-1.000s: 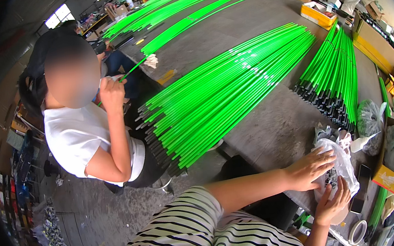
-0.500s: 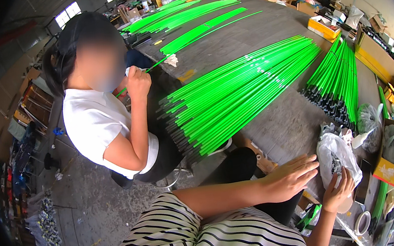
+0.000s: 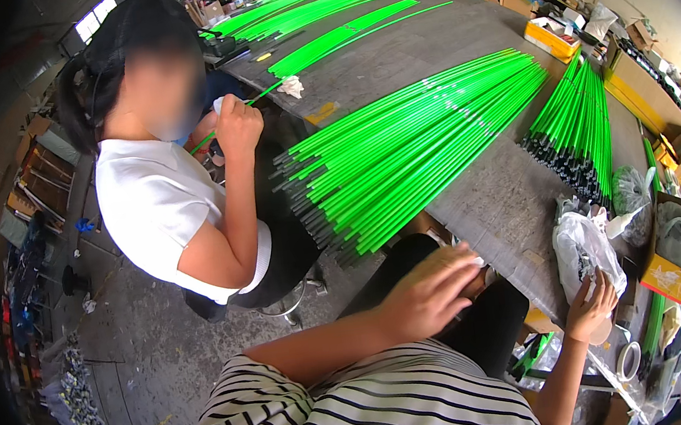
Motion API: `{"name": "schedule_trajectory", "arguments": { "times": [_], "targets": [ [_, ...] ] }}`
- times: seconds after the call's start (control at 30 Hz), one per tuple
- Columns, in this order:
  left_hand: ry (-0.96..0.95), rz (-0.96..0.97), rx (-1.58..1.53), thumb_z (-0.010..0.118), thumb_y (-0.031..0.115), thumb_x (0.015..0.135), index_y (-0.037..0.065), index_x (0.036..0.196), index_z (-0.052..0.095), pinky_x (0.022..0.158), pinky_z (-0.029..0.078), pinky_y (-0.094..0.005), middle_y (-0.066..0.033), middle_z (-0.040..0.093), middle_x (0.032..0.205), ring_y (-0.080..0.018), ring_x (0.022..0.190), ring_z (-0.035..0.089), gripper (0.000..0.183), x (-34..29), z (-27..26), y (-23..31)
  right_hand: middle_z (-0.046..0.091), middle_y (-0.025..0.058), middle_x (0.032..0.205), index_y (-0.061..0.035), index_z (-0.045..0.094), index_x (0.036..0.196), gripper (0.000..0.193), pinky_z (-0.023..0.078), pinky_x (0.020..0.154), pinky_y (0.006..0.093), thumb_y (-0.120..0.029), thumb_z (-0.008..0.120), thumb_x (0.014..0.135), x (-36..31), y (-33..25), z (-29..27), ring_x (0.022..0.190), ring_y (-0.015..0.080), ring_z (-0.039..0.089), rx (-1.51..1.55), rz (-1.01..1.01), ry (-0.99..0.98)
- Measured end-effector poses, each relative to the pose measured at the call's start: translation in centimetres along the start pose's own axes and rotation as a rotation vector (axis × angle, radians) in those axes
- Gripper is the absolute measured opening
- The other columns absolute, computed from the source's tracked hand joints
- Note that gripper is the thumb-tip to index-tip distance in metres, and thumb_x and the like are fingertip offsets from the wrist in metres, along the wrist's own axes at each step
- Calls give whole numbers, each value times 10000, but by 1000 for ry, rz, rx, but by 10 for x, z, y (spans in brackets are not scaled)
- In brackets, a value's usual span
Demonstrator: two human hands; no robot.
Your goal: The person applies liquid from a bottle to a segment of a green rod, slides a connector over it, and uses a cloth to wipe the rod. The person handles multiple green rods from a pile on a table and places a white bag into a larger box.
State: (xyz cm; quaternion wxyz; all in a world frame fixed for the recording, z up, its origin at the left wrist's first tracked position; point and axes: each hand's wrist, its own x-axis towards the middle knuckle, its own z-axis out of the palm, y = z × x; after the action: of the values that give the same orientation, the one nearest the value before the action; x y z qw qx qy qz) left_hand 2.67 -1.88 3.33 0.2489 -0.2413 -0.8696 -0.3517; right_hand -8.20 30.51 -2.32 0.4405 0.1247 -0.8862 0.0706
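Head view: the likeliest mishap, I judge, is a spill at the bag; it sits on the worktop close to the near edge, its film slack and crumpled, its mouth agape over small dark pieces; a tug on that film could tip it and send pieces over the edge to the floor; the film could also fold over the fingers and hide what they touch. A second risk lies with the rods; they fan loosely across the worktop with dark ends jutting past its edge, near the co-worker, so a bumped elbow or knee could set some rolling; the bundle beyond the bag stands clear of both arms and seems safer.

As for the grip, the right grip rests at the near side of the bag, fingers slightly apart and gently curved, touching the film beside the pieces; whether it pinches film or a piece I cannot tell, as the inner side is hidden; the left grip hangs over the lap, well apart from the bag, fingers straight and a little spread, blurred, clamped on nothing that shows; a pale patch lies by its fingertips, too unclear to name; the tape roll is near the right wrist, untouched.
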Motion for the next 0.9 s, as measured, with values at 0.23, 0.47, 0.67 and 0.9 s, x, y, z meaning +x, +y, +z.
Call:
{"name": "schedule_trajectory", "arguments": {
  "times": [0.23, 0.47, 0.67, 0.9],
  "targets": [
    [72, -209, 306, 662, 141, 722, -13, 1031, 556, 865, 412, -390, -147, 513, 1079, -312, 1008, 507, 362, -9, -26, -61, 573, 117, 977, -41, 557, 1049, 287, 364, 815, 405, -82, 583, 766, -1, 5, 1, 878, 289, 528, -41, 53, -16],
    [-444, -355, 653, 713, 181, 660, -6, 1155, 489, 775, 401, -375, -145, 467, 920, -285, 903, 474, 574, 41, -8, -81, 572, 97, 923, -40, 560, 1021, 340, 367, 766, 369, -59, 635, 689, 6, 4, -1, 808, 265, 537, 19, 50, -46],
    [-512, -237, 775, 528, 16, 699, -44, 1136, 486, 657, 449, -371, -146, 506, 835, -290, 757, 534, 443, 38, 6, -109, 574, 94, 920, -32, 558, 1006, 323, 367, 754, 360, -63, 634, 693, 14, -1, -6, 786, 252, 544, 93, 21, -33],
    [-234, -693, 4, 530, 78, 817, -43, 915, 550, 520, 433, -328, -142, 537, 653, -244, 561, 552, 157, 43, -5, -100, 568, 123, 911, -16, 533, 1024, 316, 374, 743, 379, -38, 601, 716, 10, 2, -1, 788, 269, 543, 138, 20, -31]
  ]
}}
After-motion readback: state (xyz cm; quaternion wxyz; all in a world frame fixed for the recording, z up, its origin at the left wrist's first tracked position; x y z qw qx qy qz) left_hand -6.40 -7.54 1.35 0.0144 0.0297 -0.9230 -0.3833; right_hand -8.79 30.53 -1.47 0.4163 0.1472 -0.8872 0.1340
